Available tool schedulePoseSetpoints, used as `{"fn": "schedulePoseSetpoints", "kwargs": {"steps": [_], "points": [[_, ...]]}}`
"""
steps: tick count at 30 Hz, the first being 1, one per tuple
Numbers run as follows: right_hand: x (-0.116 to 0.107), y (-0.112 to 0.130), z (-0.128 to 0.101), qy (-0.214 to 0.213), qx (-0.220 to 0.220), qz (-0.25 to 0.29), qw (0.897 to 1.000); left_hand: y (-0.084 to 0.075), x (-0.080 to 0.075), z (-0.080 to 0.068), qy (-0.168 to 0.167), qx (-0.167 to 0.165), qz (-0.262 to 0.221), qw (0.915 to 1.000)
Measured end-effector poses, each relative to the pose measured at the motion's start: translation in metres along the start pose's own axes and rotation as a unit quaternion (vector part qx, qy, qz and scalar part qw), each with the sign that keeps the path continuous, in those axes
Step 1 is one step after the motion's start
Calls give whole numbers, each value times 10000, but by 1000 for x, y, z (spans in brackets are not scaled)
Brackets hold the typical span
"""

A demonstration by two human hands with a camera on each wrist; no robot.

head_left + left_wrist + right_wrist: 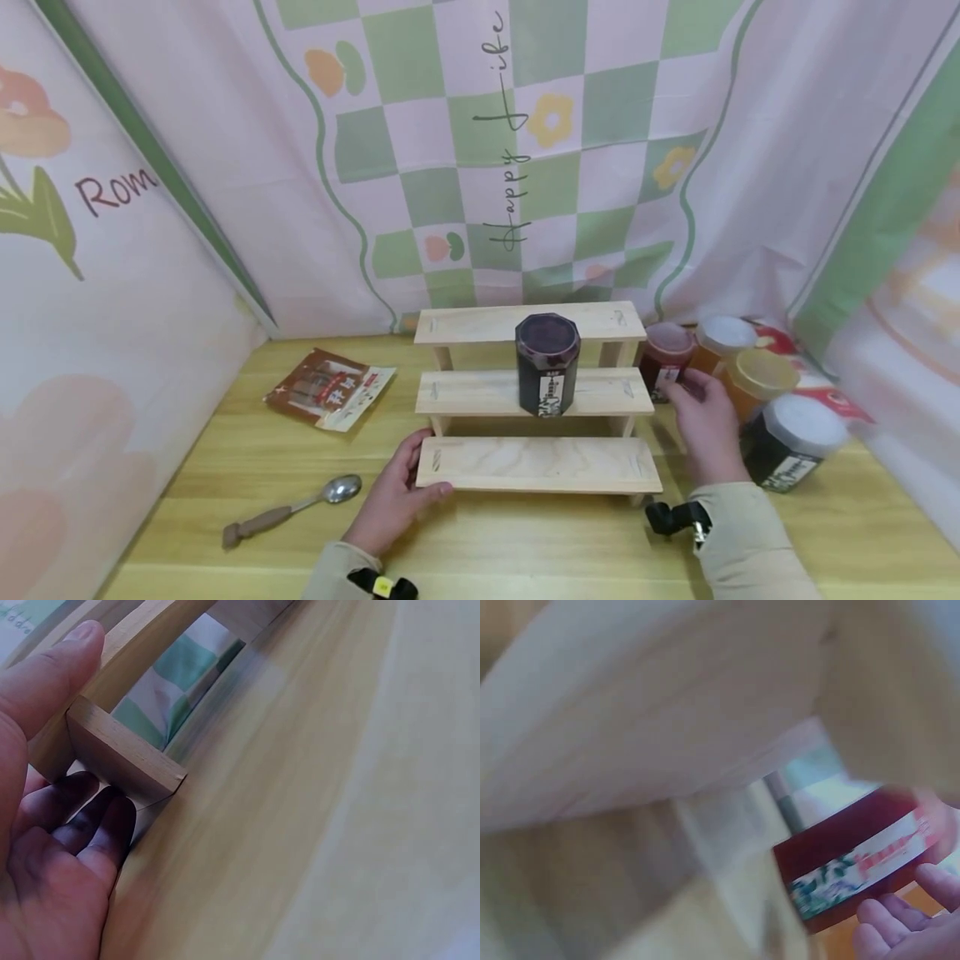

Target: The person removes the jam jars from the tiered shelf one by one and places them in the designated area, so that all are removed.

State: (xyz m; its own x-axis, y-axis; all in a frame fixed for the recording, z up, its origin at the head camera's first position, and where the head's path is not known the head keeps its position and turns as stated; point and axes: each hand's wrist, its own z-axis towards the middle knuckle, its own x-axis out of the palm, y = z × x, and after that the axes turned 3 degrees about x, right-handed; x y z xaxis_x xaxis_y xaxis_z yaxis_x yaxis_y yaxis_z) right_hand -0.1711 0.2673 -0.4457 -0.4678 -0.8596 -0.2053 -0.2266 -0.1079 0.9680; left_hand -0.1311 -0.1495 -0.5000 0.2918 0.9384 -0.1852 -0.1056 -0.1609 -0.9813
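The left hand [390, 500] grips the three-tier wooden rack's [536, 462] lowest corner while the right hand [705, 425] closes on the red jar [663, 360] (grasp looks incomplete), so shelving likely needs a firm lift.

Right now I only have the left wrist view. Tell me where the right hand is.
Observer: The right hand is just right of the wooden rack, with its fingertips at the label of a red-lidded jar. I cannot tell whether it grips.
Operator: Report what stands on the rack.
Observer: One dark hexagonal jar, upright on the middle step.
Operator: List what else is near that hand.
Observer: Three more jars stand on the table by it: a pale-lidded jar, a yellow-lidded jar and a black jar with a white lid.
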Motion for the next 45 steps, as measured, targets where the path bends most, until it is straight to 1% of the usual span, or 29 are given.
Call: {"fn": "schedulePoseSetpoints", "kwargs": {"steps": [6,12,17,20,24,27,31,34,41,45], "points": [[0,20,-13,78,-90,221,9997,-3,-1,-1,3,-68,-179,9998],[1,36,-25,243,-138,622,9977,-8,-2,-1,-18,-40,-143,9999],[-1,51,-36,331,-351,735,9961,-8,-2,-1,19,-50,-234,9997],[0,58,-46,430,-598,608,9954,-9,-2,-1,59,-30,-269,9996],[6,65,-60,688,-946,246,9928,-9,-2,-1,103,-33,-241,9997],[12,68,-70,882,-1108,119,9899,-9,-1,-1,148,-37,-246,9996],[19,70,-81,884,-1199,320,9883,-8,-1,-1,183,-72,-267,9995],[23,69,-86,927,-1351,388,9857,-8,-1,-1,201,-78,-290,9993],[35,63,-90,1449,-1819,68,9725,-8,0,-2,274,-24,-145,9995],[42,60,-93,1751,-1847,6,9671,-8,0,-2,328,-1,-98,9994]]}}
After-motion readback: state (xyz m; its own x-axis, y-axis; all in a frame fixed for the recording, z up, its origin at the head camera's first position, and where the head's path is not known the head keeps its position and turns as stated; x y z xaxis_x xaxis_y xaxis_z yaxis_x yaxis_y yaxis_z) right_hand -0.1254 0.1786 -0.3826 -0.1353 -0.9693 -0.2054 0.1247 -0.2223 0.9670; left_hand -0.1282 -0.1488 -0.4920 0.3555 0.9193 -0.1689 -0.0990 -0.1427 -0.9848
